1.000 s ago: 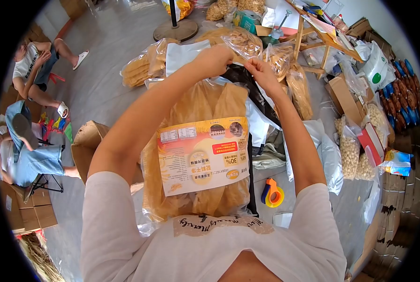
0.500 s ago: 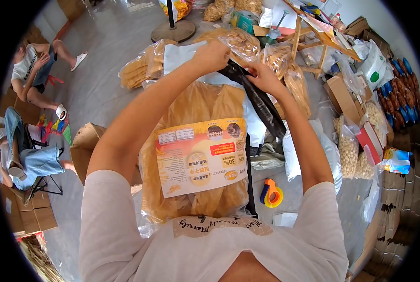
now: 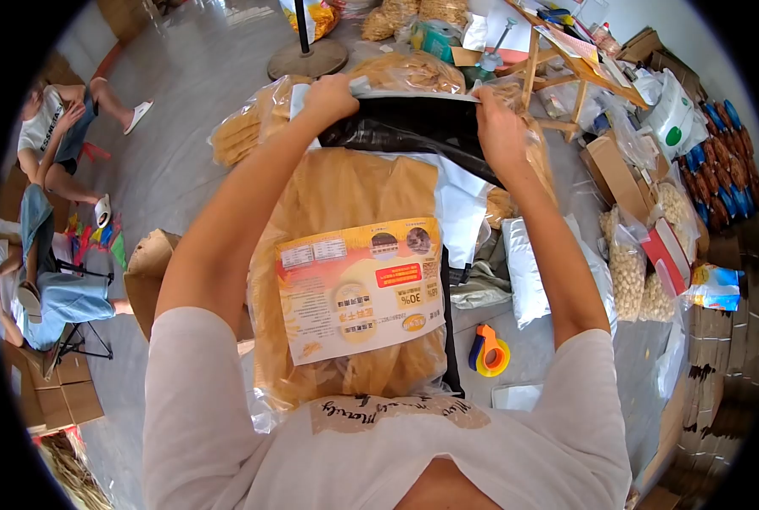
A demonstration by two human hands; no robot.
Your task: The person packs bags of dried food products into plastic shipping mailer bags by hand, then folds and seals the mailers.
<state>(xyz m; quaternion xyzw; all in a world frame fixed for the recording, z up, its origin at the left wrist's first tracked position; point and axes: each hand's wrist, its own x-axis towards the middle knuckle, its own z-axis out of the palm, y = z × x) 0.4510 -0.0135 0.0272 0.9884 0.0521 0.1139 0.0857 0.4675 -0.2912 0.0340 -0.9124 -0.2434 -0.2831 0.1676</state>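
Both of my hands grip the mouth of a white mailing bag with a black inside (image 3: 413, 123), stretched wide between them. My left hand (image 3: 330, 95) is closed on the bag's left edge. At its right edge, the fingers of my right hand (image 3: 496, 115) pinch the rim. Nearer to my body lies a large clear pack of flat tan food sheets (image 3: 371, 183), with a printed label (image 3: 362, 289) on its front. The pack's top end reaches up to the mailing bag, and its bottom end touches my shirt.
A tape dispenser (image 3: 489, 350) and silvery-white bags (image 3: 532, 272) lie right of the pack. An open carton (image 3: 148, 272) stands left. Two seated people (image 3: 65, 293) are at far left. A round pole base (image 3: 308, 59), wooden stand (image 3: 532, 68) and bagged snacks (image 3: 627, 272) surround the area.
My hands have moved apart, the left one leftward and the right one slightly right. The bag's mouth, earlier bunched between them, is now spread wide and shows its black inside.
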